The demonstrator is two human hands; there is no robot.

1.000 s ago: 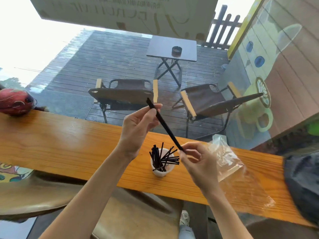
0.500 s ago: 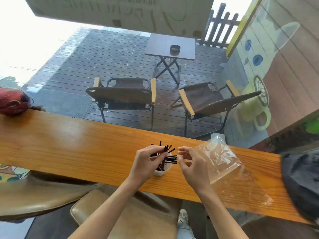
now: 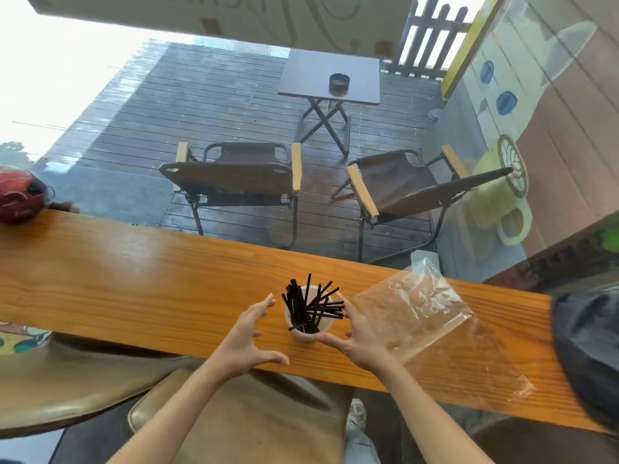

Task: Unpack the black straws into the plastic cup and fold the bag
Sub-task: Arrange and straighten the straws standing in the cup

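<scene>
A small translucent plastic cup (image 3: 306, 333) stands on the wooden counter (image 3: 140, 289), near its front edge. Several black straws (image 3: 313, 304) stick out of the cup, some upright, some leaning right. My left hand (image 3: 249, 339) hovers just left of the cup with fingers spread, holding nothing. My right hand (image 3: 360, 341) is just right of the cup, fingers apart, also holding nothing. A clear plastic bag (image 3: 432, 321) lies flat on the counter to the right of my right hand, with no straws visible inside.
A red helmet-like object (image 3: 21, 194) sits at the counter's far left end. A dark bag (image 3: 588, 346) rests at the right end. A padded stool (image 3: 241, 416) is below the counter. Beyond the window are folding chairs and a small table.
A second ago both hands held one straw up in the air. They lowered it into the cup, let go, and now sit spread on either side of the cup.
</scene>
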